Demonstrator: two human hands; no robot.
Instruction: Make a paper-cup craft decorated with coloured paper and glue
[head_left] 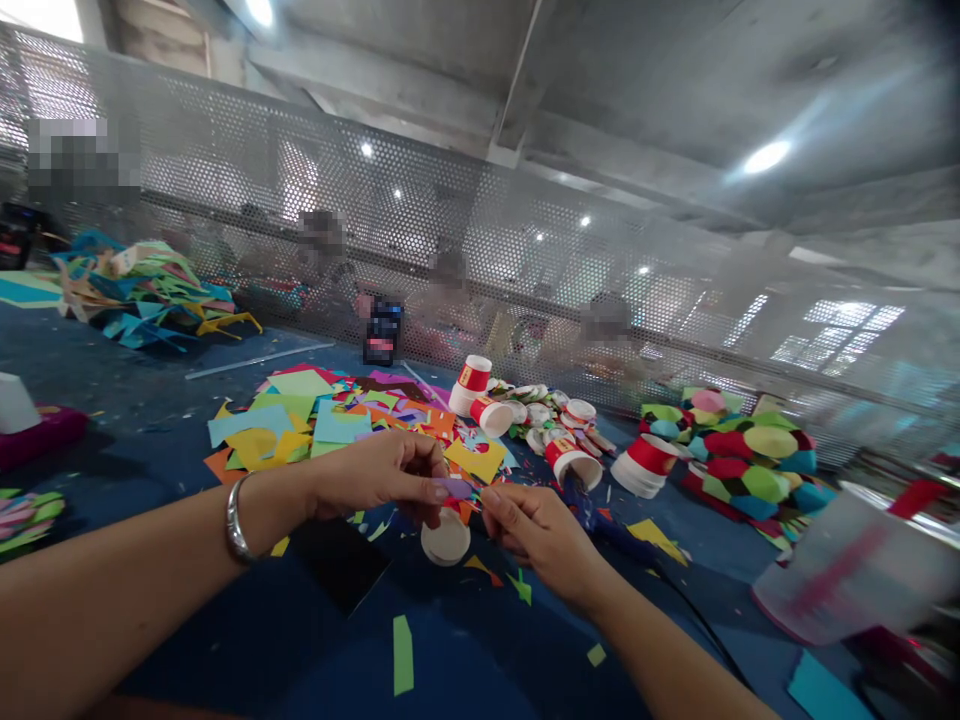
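Two bare hands are meeting above the near middle of a dark blue table [247, 640]. The left hand [411, 478] is pinching a small purple paper piece [455, 488] between thumb and fingers; the right hand [531, 532] is holding its thumb and forefinger together at the piece's right end, though what lies between them cannot be told. The purple piece is lying with its long axis running left to right, its narrower end pointing right, just above a round white disc [445, 540]. Coloured paper scraps [300, 408] are spreading beyond the hands, and a black sheet [341, 562] is lying beneath the left wrist. Red-and-white paper cups [646, 465] are standing and lying on the right, their red bands bearing yellow marks too small to read. Farther off, a phone [383, 330] is leaning upright near a perforated screen [420, 220], its lit display showing no legible writing.
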